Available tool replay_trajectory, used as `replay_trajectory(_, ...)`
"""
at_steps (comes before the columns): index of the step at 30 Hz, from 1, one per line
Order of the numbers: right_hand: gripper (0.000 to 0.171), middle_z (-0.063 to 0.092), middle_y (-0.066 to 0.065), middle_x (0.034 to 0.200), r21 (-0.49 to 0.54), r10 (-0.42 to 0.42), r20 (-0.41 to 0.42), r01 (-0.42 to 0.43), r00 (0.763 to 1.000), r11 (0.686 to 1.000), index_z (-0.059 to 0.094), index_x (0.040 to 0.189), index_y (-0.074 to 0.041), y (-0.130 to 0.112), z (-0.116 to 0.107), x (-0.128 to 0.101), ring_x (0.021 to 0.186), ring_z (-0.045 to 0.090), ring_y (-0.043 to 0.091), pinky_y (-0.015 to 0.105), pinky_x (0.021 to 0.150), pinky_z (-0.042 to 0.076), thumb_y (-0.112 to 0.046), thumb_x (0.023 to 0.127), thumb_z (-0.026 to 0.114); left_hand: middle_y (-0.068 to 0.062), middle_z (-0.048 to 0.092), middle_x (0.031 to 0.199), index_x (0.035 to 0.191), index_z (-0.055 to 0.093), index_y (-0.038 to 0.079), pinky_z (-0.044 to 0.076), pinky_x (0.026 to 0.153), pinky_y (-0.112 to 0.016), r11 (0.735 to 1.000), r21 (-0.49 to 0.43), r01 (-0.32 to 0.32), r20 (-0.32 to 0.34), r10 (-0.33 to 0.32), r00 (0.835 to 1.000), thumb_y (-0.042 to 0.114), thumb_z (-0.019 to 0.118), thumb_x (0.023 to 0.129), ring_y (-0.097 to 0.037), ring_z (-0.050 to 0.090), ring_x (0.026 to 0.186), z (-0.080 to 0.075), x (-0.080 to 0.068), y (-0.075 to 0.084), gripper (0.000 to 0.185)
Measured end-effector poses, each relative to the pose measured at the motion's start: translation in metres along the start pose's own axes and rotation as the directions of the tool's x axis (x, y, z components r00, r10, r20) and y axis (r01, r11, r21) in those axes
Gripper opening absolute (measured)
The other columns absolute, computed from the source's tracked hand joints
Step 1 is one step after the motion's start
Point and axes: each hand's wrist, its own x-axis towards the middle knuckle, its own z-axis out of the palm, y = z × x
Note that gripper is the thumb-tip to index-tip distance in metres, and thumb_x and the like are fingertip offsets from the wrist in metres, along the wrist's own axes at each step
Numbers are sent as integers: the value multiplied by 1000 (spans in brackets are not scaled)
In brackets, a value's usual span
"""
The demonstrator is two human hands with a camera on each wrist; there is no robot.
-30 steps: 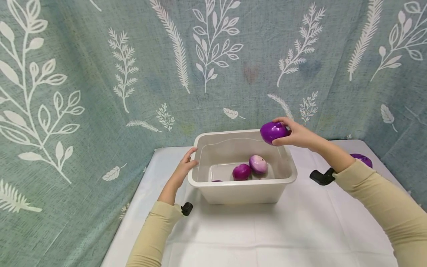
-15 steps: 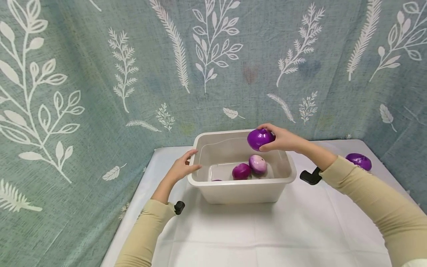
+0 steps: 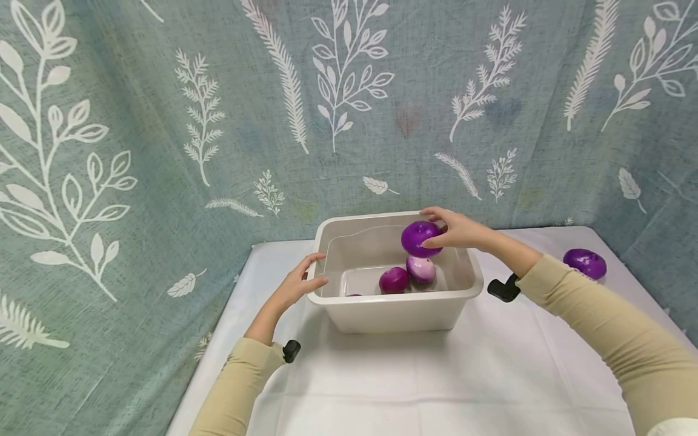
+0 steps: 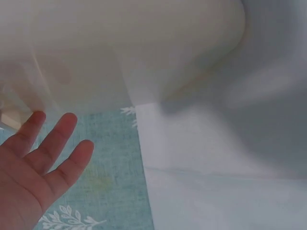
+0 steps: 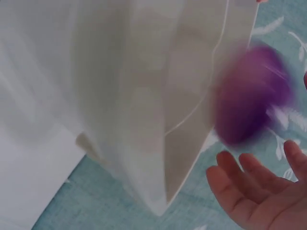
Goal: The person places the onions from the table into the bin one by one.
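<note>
A glossy purple onion-like vegetable (image 3: 418, 237) is inside the rim of the beige plastic bin (image 3: 389, 315), over the pale pink-and-purple one (image 3: 422, 270). In the right wrist view, this purple vegetable (image 5: 254, 96) is blurred and apart from the spread fingers (image 5: 230, 187). My right hand (image 3: 460, 231) is beside it at the bin's back right, fingers extended. My left hand (image 3: 291, 286) is open at the bin's left side, its fingertips and thumb near the rim. A magenta vegetable (image 3: 394, 281) lies on the bin floor; the front wall mostly hides another purple one (image 3: 354, 295).
A further glossy purple vegetable (image 3: 585, 264) lies on the white-covered table (image 3: 376, 387), right of the bin. Behind the table hangs a blue-green curtain (image 3: 403, 145) with white leaf prints.
My right hand has carried the purple vegetable left over the bin and let go; the vegetable is now lower. My left hand has stayed by the left rim, shifting slightly.
</note>
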Motion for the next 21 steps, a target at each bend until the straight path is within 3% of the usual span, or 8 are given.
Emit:
replay_trajectory(9, 78, 24, 27, 143, -25, 64, -63, -65, 996, 998, 21, 144, -7, 34, -31, -21, 126, 29, 48, 59, 93, 34, -32, 84, 64, -21, 32, 141, 140, 30, 8, 43, 87, -44, 998, -69, -11, 39, 14, 999, 17, 56, 86, -40, 46, 114, 2, -12, 26, 60)
replay_trajectory(16, 85, 19, 34, 142, -115, 157, -173, -178, 972, 977, 13, 145, 0, 86, -69, -50, 123, 24, 54, 63, 94, 29, -38, 85, 60, -15, 28, 145, 140, 30, 14, 40, 91, -43, 997, -77, 8, 26, -5, 1000, 21, 57, 87, -39, 42, 119, 3, -3, 5, 60)
replay_trajectory(21, 88, 8, 37, 143, -51, 230, -203, -245, 952, 968, 2, 146, 1, 121, -87, -77, 125, 15, 57, 65, 95, 23, -38, 88, 56, -15, 24, 147, 140, 29, 13, 39, 92, -47, 995, -95, -8, 28, 11, 1000, 19, 56, 88, -41, 40, 121, 4, -1, 0, 59)
